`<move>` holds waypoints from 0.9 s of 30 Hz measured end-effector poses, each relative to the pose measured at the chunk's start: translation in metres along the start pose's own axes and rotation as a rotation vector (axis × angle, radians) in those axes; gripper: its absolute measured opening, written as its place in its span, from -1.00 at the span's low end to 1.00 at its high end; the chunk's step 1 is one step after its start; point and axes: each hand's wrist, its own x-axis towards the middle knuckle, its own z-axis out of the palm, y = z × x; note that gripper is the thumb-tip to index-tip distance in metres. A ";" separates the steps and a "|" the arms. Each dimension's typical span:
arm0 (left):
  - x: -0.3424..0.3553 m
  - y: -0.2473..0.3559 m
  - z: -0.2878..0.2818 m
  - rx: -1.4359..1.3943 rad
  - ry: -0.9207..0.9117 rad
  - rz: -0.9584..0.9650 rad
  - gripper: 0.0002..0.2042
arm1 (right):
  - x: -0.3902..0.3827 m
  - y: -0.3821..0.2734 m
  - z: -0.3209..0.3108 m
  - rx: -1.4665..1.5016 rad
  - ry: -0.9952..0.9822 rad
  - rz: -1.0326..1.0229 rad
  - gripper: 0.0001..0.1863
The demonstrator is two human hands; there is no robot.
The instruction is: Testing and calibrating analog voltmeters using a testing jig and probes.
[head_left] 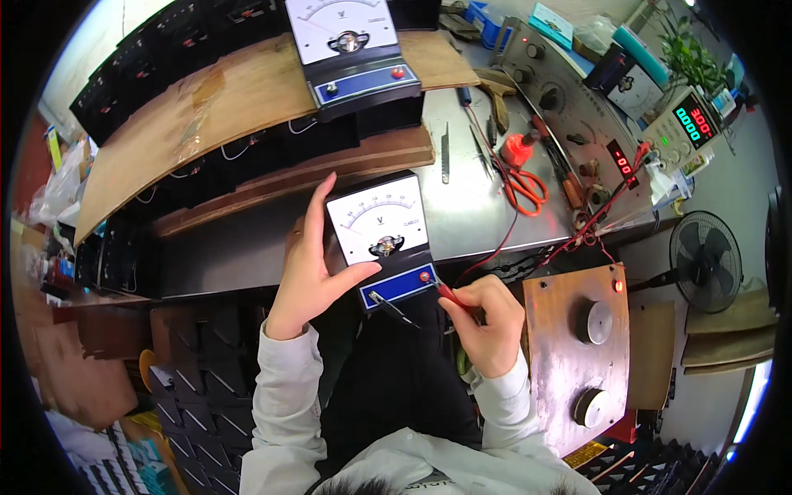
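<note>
Head view, and we start at the far left, where a row of black meters (136, 66) stands behind a long brown board (264, 99). Moving along, we reach our left hand (307, 272), spread wide, forefinger stretched up beside the meter's left edge and thumb laid against its front; what the hidden fingers are doing, we cannot tell. Above it, a second meter (353, 62), white-faced with a blue strip, sits upright on the board. Now the centre of the action: the meter (381, 235) in front of us, slightly tilted at the near edge of the metal worktop (458, 219), white dial up top, blue strip below. We see a black clip (375, 298) at its left terminal, its dark lead trailing down across the front. On to the red terminal at right, and there's the tip of a red clip (450, 294), pinched between the thumb and bent fingers of our right hand (493, 322). Behind, tweezers (446, 153) lie lengthwise, then a red bottle (517, 150) near orange-handled scissors (520, 172). Further right, we find a brownish panel (565, 355) with two round knobs and a glowing red lamp (618, 286), a lit power supply (672, 136), and finally a dark fan (705, 256).
</note>
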 end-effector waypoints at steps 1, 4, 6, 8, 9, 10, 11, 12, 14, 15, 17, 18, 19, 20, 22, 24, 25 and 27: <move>0.000 0.000 0.000 0.000 -0.009 0.005 0.06 | 0.003 0.003 0.002 -0.043 -0.042 -0.026 -0.77; 0.002 -0.003 0.001 0.053 -0.042 0.025 0.07 | -0.001 0.005 0.013 -0.065 -0.024 0.023 -0.78; 0.002 -0.003 0.002 0.061 -0.041 0.035 0.08 | -0.011 0.005 0.018 0.014 0.038 0.189 -0.78; 0.004 -0.002 0.002 0.056 -0.036 0.050 0.07 | -0.013 0.004 0.020 0.071 0.046 0.206 -0.78; 0.004 -0.003 0.002 0.056 -0.039 0.047 0.07 | -0.015 0.004 0.021 0.117 0.056 0.232 -0.76; 0.006 -0.004 0.002 0.045 -0.032 0.043 0.07 | -0.014 0.006 0.019 0.117 0.056 0.234 -0.76; 0.007 -0.005 0.002 0.035 -0.024 0.039 0.07 | -0.012 0.007 0.017 0.128 0.031 0.239 -0.74; 0.007 -0.005 0.001 0.039 -0.024 0.041 0.07 | -0.010 0.007 0.014 0.142 0.007 0.239 -0.72; 0.008 -0.003 -0.001 0.046 -0.006 0.044 0.06 | -0.002 0.002 0.010 0.130 0.014 0.188 -0.70; 0.009 -0.004 -0.003 0.057 0.001 0.061 0.06 | 0.003 0.001 0.010 0.117 0.024 0.130 -0.68; 0.005 -0.006 -0.006 0.078 0.010 0.058 0.06 | 0.006 -0.003 0.012 0.089 0.016 0.069 -0.57; 0.003 -0.008 -0.008 0.094 0.013 0.069 0.06 | 0.009 -0.007 0.016 0.071 0.033 0.037 -0.49; 0.002 -0.010 -0.007 0.080 0.007 0.088 0.06 | 0.011 -0.011 0.019 0.050 0.054 0.004 -0.41; 0.001 -0.010 -0.007 0.095 0.002 0.087 0.06 | 0.010 -0.011 0.024 -0.002 0.037 -0.017 -0.28; -0.002 -0.008 -0.001 0.073 -0.012 0.094 0.05 | 0.008 -0.024 0.031 -0.070 0.011 0.015 -0.07; -0.005 -0.005 0.008 0.133 -0.012 0.121 0.07 | -0.001 -0.023 0.039 -0.196 -0.053 0.023 0.17; -0.008 -0.002 0.010 0.135 -0.021 0.114 0.08 | -0.006 -0.032 0.044 -0.265 -0.075 0.060 0.20; -0.017 0.002 0.011 0.109 -0.061 0.092 0.11 | -0.016 -0.035 0.053 -0.326 -0.029 0.032 0.22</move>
